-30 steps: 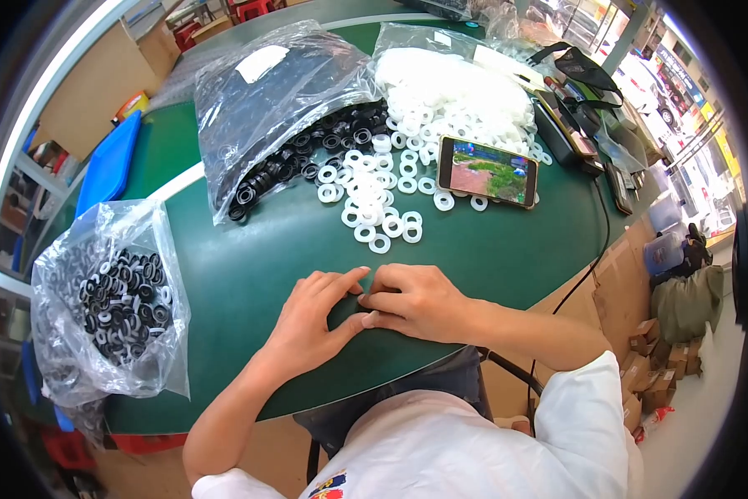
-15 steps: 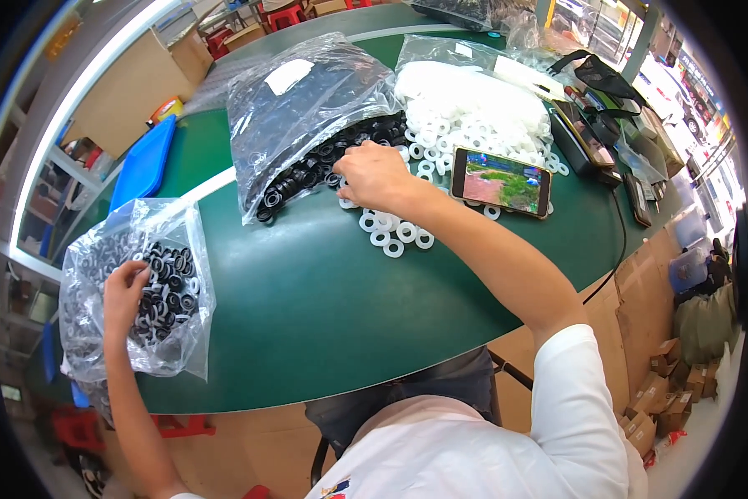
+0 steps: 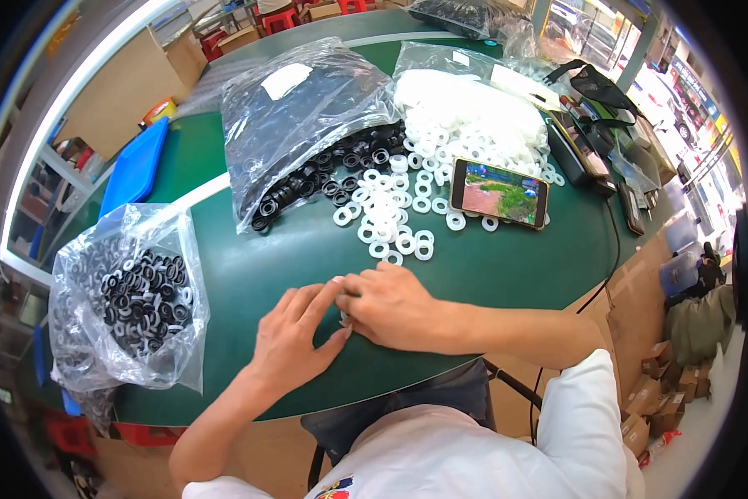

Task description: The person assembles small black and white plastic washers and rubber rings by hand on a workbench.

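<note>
Near the table's front edge my left hand [image 3: 295, 337] and my right hand [image 3: 390, 308] meet at the fingertips. Between them shows a sliver of a small white ring [image 3: 345, 318], mostly hidden by fingers. The left thumb and forefinger close around it from one side; the right fingers are curled in on the other. Just beyond lies a pile of loose white rings [image 3: 382, 214]. Black rings [image 3: 311, 173] spill from a large clear bag [image 3: 299, 91] behind. On the left, an open clear bag [image 3: 187, 266] holds black-and-white ring pieces [image 3: 148, 295].
A phone [image 3: 498, 193] with a lit screen rests against the white rings. Behind it is a clear bag of white rings [image 3: 473, 104]. A blue tray [image 3: 137, 166] stands at the left, and a black cable [image 3: 613, 249] runs down the right side of the green table [image 3: 257, 274].
My right hand has come back from the ring piles toward me. My left hand has left the bag on the left and moved right to meet it.
</note>
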A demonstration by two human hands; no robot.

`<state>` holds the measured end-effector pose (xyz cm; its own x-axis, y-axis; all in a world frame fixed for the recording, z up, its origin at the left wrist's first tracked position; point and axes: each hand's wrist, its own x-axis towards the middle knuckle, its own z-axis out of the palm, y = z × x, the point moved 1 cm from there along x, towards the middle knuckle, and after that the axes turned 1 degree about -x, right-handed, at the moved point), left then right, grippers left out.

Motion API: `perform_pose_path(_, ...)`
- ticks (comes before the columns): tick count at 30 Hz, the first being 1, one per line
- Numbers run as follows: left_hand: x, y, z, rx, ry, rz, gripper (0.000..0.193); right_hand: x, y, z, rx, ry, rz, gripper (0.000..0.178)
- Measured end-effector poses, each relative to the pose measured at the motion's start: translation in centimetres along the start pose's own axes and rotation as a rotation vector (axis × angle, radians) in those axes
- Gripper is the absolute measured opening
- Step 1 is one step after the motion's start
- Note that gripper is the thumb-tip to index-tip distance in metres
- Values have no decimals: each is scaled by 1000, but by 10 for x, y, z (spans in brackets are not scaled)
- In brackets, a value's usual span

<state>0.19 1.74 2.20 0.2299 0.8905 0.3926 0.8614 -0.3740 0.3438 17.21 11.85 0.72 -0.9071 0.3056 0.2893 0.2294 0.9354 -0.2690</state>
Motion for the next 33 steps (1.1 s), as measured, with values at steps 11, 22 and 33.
perform_pose_path(11,10,0,33,-208,-10,-15,37,114,107,-27,-306,-133,387,41)
perform_pose_path(22,7,3,24,-181,50,-38,51,31,50,-54,-92,173,-125,62)
perform_pose_path(33,6,-2,26,-302,-78,19,48,-63,29,-45,181,93,135,70)
